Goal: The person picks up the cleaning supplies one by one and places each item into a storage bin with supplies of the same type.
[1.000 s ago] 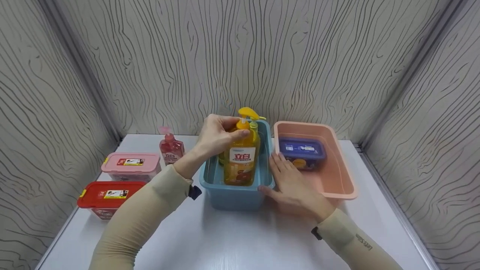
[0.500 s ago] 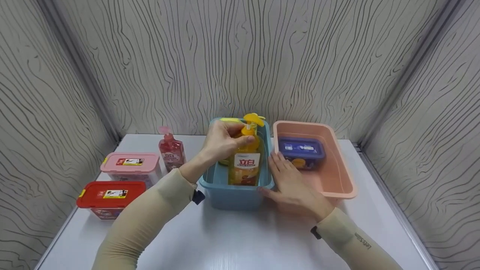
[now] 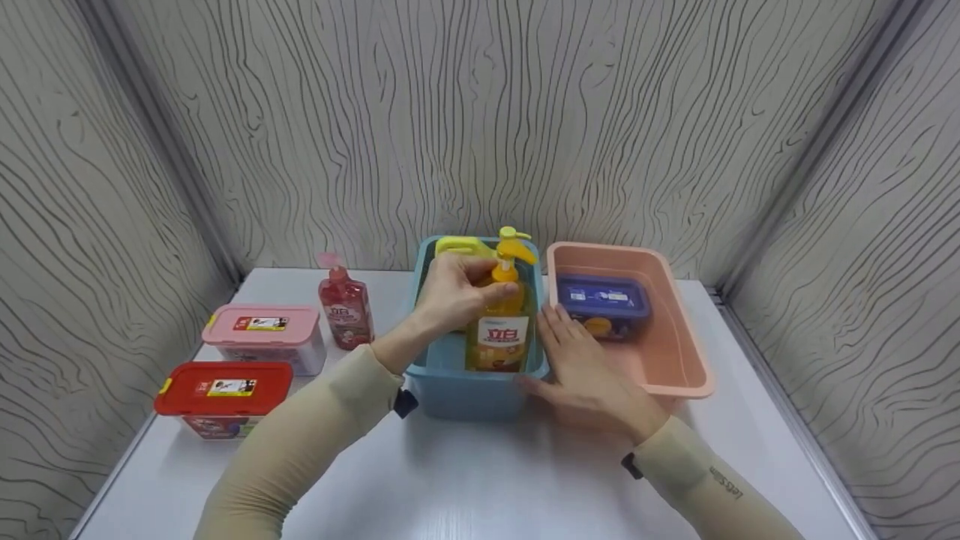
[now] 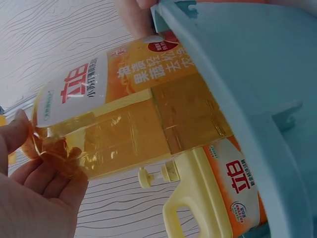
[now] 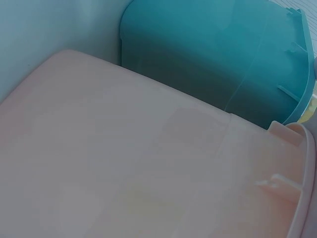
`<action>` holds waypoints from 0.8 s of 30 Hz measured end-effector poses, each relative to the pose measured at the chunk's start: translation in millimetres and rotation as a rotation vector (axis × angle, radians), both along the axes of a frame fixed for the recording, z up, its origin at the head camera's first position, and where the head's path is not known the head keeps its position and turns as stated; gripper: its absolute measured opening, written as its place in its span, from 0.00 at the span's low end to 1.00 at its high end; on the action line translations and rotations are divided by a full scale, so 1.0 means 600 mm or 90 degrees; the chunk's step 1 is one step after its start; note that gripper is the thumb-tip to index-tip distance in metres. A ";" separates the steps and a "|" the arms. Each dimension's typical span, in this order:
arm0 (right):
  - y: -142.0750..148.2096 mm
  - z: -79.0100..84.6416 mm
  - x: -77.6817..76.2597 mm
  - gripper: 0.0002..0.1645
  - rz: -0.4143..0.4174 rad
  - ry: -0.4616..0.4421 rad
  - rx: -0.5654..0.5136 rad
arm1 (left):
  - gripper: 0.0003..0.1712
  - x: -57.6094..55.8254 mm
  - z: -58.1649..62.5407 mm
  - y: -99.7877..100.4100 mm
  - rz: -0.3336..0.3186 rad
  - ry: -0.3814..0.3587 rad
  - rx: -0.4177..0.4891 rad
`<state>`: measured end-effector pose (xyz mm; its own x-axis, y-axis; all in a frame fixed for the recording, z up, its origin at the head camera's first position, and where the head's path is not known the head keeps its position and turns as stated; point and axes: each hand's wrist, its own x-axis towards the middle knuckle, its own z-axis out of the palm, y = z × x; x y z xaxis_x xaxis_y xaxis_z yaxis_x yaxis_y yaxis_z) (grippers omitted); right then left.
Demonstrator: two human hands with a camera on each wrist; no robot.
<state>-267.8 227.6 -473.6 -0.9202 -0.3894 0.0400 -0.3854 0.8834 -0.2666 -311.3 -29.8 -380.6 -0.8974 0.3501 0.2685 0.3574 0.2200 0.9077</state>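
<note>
In the head view my left hand (image 3: 461, 292) grips an orange-yellow pump bottle of dish soap (image 3: 501, 341) by its neck. The bottle stands within the blue basin (image 3: 469, 394), its base hidden by the basin's front wall. Behind it in the same basin is a yellow-handled jug (image 3: 459, 245), whose orange label shows in the left wrist view. My right hand (image 3: 581, 364) rests on the blue basin's right rim, fingers stretched along it and thumb at the front corner. In the right wrist view the undersides of the pink basin (image 5: 148, 148) and the blue basin fill the frame.
Right of the blue basin, a pink basin (image 3: 686, 352) holds a dark blue lidded box (image 3: 604, 296). On the left stand a pink-red pump bottle (image 3: 346, 307), a pink-lidded box (image 3: 262, 328) and a red-lidded box (image 3: 225, 390). Patterned walls enclose the white table (image 3: 465, 480).
My left hand has moved the soap bottle right and slightly lower inside the blue basin, uncovering the jug's yellow handle behind. My right hand has stayed on the rim.
</note>
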 end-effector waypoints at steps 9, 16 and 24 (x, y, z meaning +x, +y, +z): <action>0.000 -0.001 0.006 0.73 -0.019 -0.013 -0.008 | 0.24 0.001 -0.017 0.008 0.000 -0.021 -0.004; -0.001 -0.002 0.004 0.74 -0.019 -0.007 -0.004 | 0.25 0.001 -0.034 0.014 0.004 -0.033 0.003; -0.003 0.000 0.003 0.75 -0.024 -0.013 0.009 | 0.24 0.003 -0.054 0.019 0.010 -0.031 -0.009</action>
<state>-265.8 225.6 -473.6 -0.9347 -0.3550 0.0156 -0.3465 0.9010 -0.2609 -309.5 -18.5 -413.2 -0.9147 0.3395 0.2192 0.3092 0.2386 0.9206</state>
